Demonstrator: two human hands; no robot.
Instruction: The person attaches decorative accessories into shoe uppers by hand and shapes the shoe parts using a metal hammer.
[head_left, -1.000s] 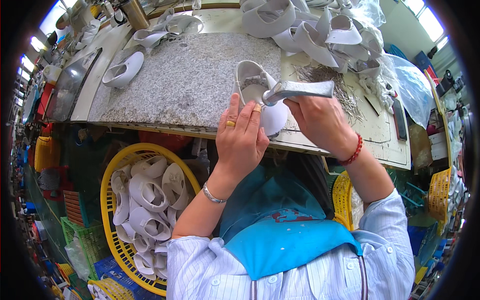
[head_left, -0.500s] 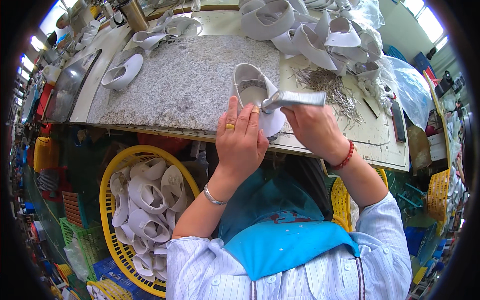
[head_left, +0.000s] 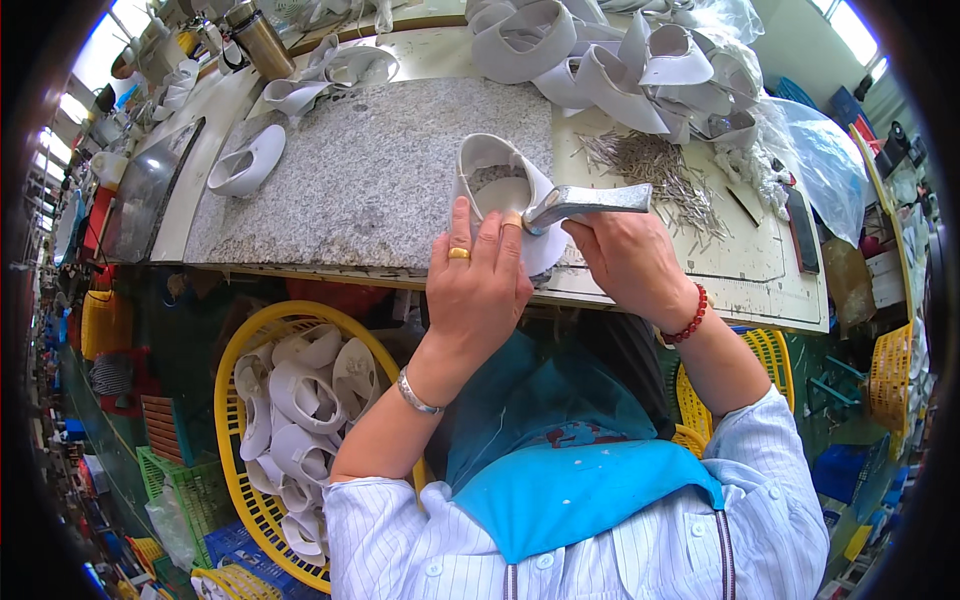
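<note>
White shoe upper lay at the front right corner of a speckled granite slab, close to the near edge of the pale worktable, its opening facing up. The person's left hand rested on its near side with the fingers stretched forward over the material; whether the thumb pinched it could not be told. That hand wore a gold ring, and a tan band wrapped another finger near its tip. The right hand was closed around a metal hammer, whose handle was mostly hidden by the hand. The striking end of its head stood just beside the banded finger, over the upper's right edge; contact was unclear.

Another white upper lay on the left part of the slab, and a large pile of uppers covered the far right of the table. Between that pile and the right hand was a scattered heap of slender grey pins, with a dark rectangular object farther right. Below the table, on the left, a yellow plastic basket held many more uppers.
</note>
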